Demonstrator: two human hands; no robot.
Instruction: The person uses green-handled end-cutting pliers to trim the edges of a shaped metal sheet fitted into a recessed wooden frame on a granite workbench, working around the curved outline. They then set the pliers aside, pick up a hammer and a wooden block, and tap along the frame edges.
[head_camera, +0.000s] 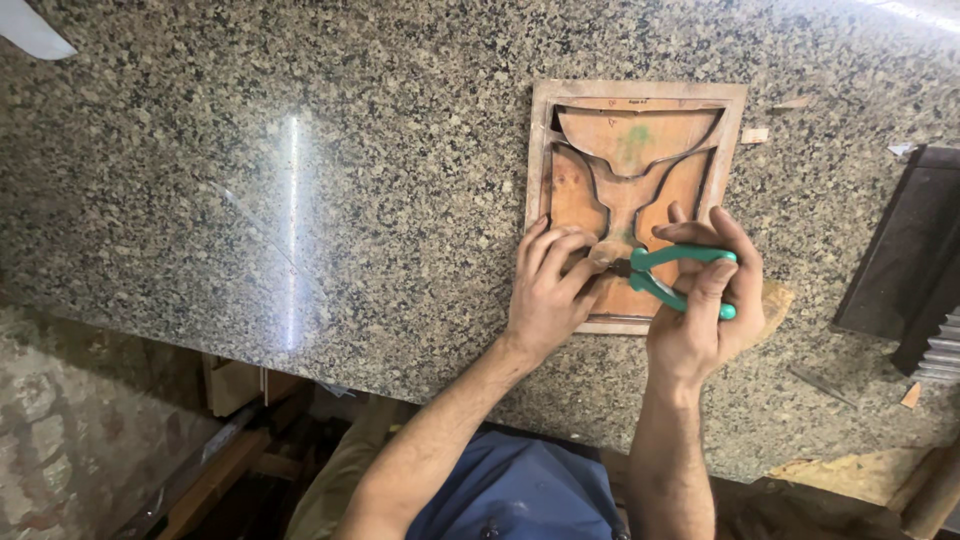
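Observation:
A square wooden board (638, 110) lies on the speckled granite counter (300, 180). It carries brown cut-out shapes outlined by thin dark strip, forming a goblet-like figure (632, 150). My left hand (548, 290) presses down on the board's lower left part, fingers on the strip near the figure's stem. My right hand (705, 305) grips green-handled pliers (680, 275), whose jaws point left and meet the strip right by my left fingertips. What the jaws hold is hidden by my fingers.
A dark flat slab and a ribbed grey object (915, 270) lie at the counter's right edge. Small wood chips (757, 135) are scattered near the board. A white object (35, 30) shows at the top left. Wooden pieces (235, 385) sit below the counter's front edge.

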